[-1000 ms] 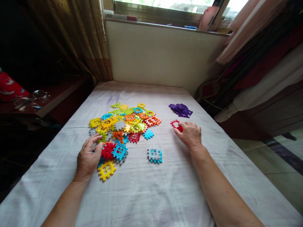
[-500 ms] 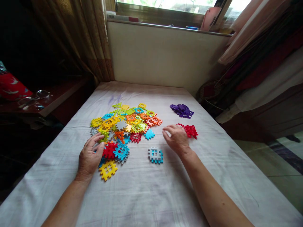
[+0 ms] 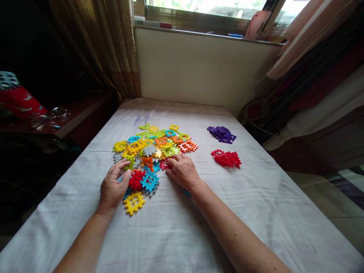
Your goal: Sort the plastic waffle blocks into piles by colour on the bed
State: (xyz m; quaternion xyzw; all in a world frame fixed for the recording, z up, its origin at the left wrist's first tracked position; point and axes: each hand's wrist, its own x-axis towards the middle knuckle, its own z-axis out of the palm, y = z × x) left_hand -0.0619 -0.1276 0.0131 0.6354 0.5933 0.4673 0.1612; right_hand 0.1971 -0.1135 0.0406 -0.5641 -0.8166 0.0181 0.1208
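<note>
Sheet-covered surface (image 3: pixel 176 235): bears interlocking plastic tiles, 1 mixed pile left of centre, 2 single-colour heaps toward the right edge.

Handling, left to right.
Yellow window tile (image 3: pixel 140 202): at the pile's near margin; best left undisturbed.
Mixed pile (image 3: pixel 149 151): tiles overlapped, toothed rims close together; a sideways pull would likely drag neighbours.
Red window tile (image 3: pixel 164 164): at the pile's right margin, partly covered by the right hand's fingertips. Sound method, in judgement: pinch 1 toothed rim between thumb and forefinger, raise straight up, free of the blue tile (image 3: pixel 156 167) just left of it.
Purple heap (image 3: pixel 222 134): nearer the far edge, well apart from the pile.
Red heap (image 3: pixel 227 159): on the near side of the purple heap, a visible gap between the 2.

Pose, left to right.
Left hand (image 3: pixel 115 185): at the pile's left margin, back upward, fingers loosely curled beside a lime-green tile (image 3: pixel 130 163), thumb apart; nothing seen held, contact uncertain. Forearm enters from the near left.
Right hand (image 3: pixel 183 170): palm down, fingers bent toward the pile, thumb on the near side. Whether the fingers grip the red window tile, cannot tell. Forearm slants in from the near right.
</note>
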